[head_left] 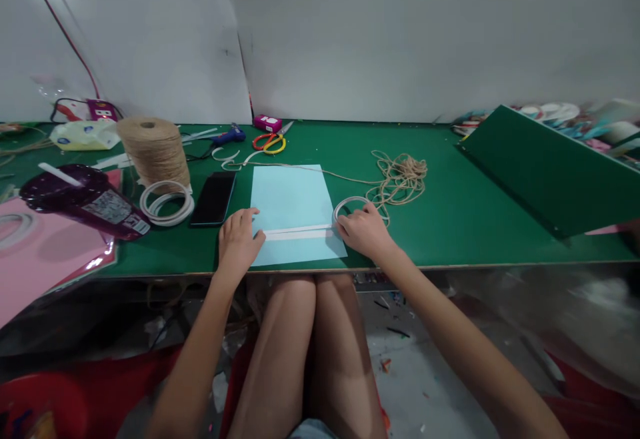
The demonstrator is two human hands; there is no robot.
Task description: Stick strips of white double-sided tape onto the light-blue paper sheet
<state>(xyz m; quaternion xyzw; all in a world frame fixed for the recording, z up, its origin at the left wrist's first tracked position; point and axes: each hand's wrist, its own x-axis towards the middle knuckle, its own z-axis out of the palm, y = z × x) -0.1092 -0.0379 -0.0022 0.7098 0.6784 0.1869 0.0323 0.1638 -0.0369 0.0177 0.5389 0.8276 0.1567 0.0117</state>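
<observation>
A light blue sheet of paper (290, 195) lies on the green table before me. A white strip of tape (300, 233) runs across its lower part, with a second edge lifting slightly apart from it towards the right. My left hand (239, 242) rests on the sheet's left edge, thumb and fingers apart, the thumb by the strip's left end. At the sheet's right edge my right hand (367, 231) has its fingers closed on a thin white tape roll (350, 201). The roll stands partly hidden behind those fingers, at the strip's right end.
Left of the sheet are a black phone (214, 199), white tape rolls (167, 204), a twine spool (155, 152) and a purple cup (93, 202). Scissors (273, 141) and a glue gun (229, 135) lie behind. Loose twine (403, 179) and a green panel (555, 172) are at right.
</observation>
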